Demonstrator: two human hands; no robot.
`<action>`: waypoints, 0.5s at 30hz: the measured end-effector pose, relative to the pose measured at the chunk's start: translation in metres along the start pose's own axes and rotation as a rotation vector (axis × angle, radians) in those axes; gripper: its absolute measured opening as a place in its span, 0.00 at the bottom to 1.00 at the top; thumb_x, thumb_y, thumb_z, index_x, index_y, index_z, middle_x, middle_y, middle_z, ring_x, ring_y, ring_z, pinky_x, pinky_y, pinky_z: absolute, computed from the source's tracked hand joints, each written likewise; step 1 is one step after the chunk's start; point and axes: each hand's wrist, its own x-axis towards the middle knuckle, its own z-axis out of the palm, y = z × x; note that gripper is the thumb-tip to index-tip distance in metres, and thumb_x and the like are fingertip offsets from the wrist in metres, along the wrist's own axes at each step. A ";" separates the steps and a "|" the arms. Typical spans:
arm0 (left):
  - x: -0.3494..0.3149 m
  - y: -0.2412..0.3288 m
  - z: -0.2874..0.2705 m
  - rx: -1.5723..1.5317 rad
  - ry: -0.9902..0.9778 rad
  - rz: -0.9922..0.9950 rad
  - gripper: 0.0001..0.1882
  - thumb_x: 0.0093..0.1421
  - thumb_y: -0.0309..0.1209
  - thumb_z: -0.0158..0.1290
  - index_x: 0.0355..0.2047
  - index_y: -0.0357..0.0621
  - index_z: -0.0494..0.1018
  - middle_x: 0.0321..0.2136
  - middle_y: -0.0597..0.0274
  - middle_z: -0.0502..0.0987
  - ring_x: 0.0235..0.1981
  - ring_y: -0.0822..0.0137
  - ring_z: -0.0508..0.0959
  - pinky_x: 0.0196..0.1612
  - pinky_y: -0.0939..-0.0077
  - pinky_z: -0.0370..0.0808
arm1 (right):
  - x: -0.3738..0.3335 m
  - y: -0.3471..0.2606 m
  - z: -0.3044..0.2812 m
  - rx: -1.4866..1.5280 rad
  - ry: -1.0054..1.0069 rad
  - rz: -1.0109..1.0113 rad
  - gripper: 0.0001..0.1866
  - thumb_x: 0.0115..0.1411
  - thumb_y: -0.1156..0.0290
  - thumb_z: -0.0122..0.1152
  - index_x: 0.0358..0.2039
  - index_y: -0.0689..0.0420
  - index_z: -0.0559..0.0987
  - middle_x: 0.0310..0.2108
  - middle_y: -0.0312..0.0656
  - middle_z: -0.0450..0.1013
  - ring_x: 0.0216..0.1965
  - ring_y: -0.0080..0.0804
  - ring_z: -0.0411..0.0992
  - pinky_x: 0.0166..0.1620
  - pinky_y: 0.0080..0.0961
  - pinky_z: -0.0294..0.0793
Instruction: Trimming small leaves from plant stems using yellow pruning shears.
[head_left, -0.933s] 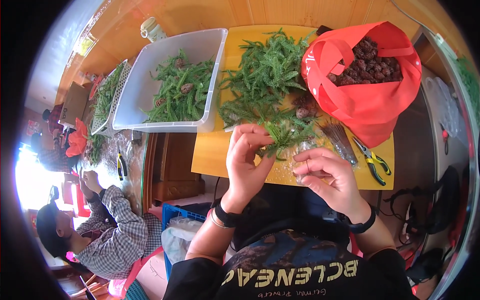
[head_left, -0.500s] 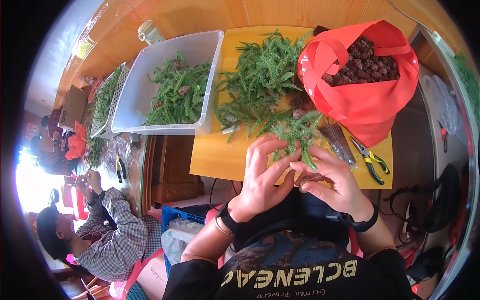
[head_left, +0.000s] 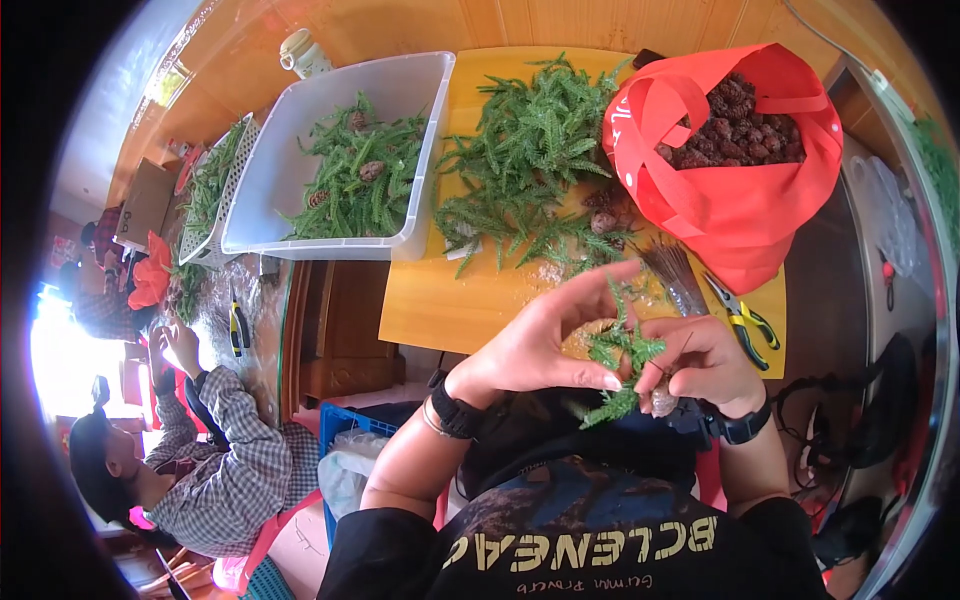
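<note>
Just in front of my body, above the table's near edge, I hold a green artificial pine sprig (head_left: 627, 350). My left hand (head_left: 545, 335) pinches it between thumb and fingers. My right hand (head_left: 715, 362) is closed at the sprig's right side, with a small brown pine cone (head_left: 662, 401) below its fingers. A thin dark wire or stem shows near the right fingers. Beyond my hands lies a heap of green sprigs (head_left: 540, 130), with loose pine cones (head_left: 603, 222) at its right edge.
A clear plastic bin (head_left: 262, 190) with sprigs and cones stands left. A red bag (head_left: 725, 215) of pine cones sits back right. Bundled dark wires (head_left: 672, 275) and yellow-black pliers (head_left: 745, 325) lie on the yellow table (head_left: 440, 310). At left, another person (head_left: 225, 460) works.
Both hands have come closer to my body with the sprig, which has turned so that its tips point downward. The pine cone now shows below the right hand.
</note>
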 end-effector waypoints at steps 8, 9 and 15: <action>-0.003 -0.006 0.008 -0.165 0.143 -0.039 0.14 0.54 0.25 0.56 0.41 0.39 0.68 0.36 0.65 0.70 0.35 0.76 0.72 0.39 0.82 0.70 | -0.004 0.005 -0.014 0.033 0.006 0.045 0.10 0.56 0.69 0.59 0.31 0.64 0.76 0.34 0.43 0.70 0.33 0.28 0.71 0.36 0.20 0.70; -0.005 -0.008 0.007 -0.190 0.156 -0.033 0.09 0.56 0.23 0.52 0.38 0.39 0.68 0.36 0.66 0.70 0.31 0.79 0.72 0.35 0.86 0.70 | -0.003 0.007 -0.015 0.037 0.035 0.010 0.10 0.56 0.69 0.59 0.31 0.64 0.76 0.33 0.43 0.70 0.32 0.27 0.71 0.35 0.20 0.70; -0.006 -0.013 0.011 -0.351 0.213 0.055 0.08 0.57 0.21 0.51 0.37 0.38 0.68 0.36 0.66 0.70 0.32 0.78 0.72 0.33 0.84 0.72 | -0.006 0.014 -0.020 -0.013 0.154 0.027 0.15 0.49 0.64 0.66 0.25 0.66 0.77 0.32 0.47 0.72 0.24 0.29 0.72 0.29 0.20 0.72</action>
